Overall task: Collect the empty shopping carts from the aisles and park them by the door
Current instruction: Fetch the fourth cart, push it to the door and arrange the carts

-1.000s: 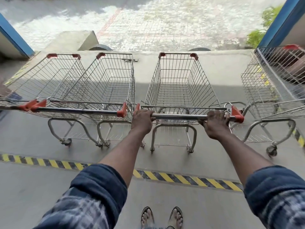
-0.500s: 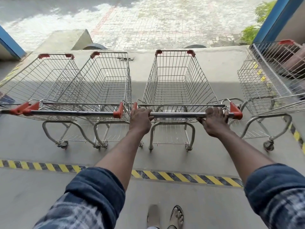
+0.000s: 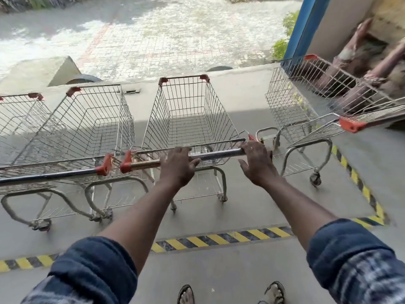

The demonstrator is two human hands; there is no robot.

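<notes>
**Shopping cart in the door row, only lightly held**

Shopping cart (image 3: pixel 190 119) stands on the concrete apron past the hazard stripe (image 3: pixel 219 238). It sits between a neighbouring cart (image 3: pixel 92 128) on the left and another cart (image 3: pixel 293 102) on the right, nose toward the concrete edge (image 3: pixel 241 71) and the paved yard beyond.

The left hand (image 3: pixel 178 166) lies over the handle bar (image 3: pixel 217 155) with its thumb splayed along it. I cannot tell whether its fingers actually wrap the bar. The right hand (image 3: pixel 257 163) has its fingers spread and fairly straight, touching only the bar's right end without clasping it.

The main risk is roll-away. With so little hold, a slight slope or a parting nudge could send the cart forward to the edge, and nothing visible there would stop the wheels.

The second risk is a clash on the left. The cart's red end cap (image 3: pixel 126 164) sits just beside the neighbour's cap (image 3: pixel 103 167), and the handle looks skewed, so a sideways push could lock the two or shunt the neighbour.

On the right, the base frame (image 3: pixel 268 137) of the other cart lies near the bar's end, where fingers could get pinched.
</notes>
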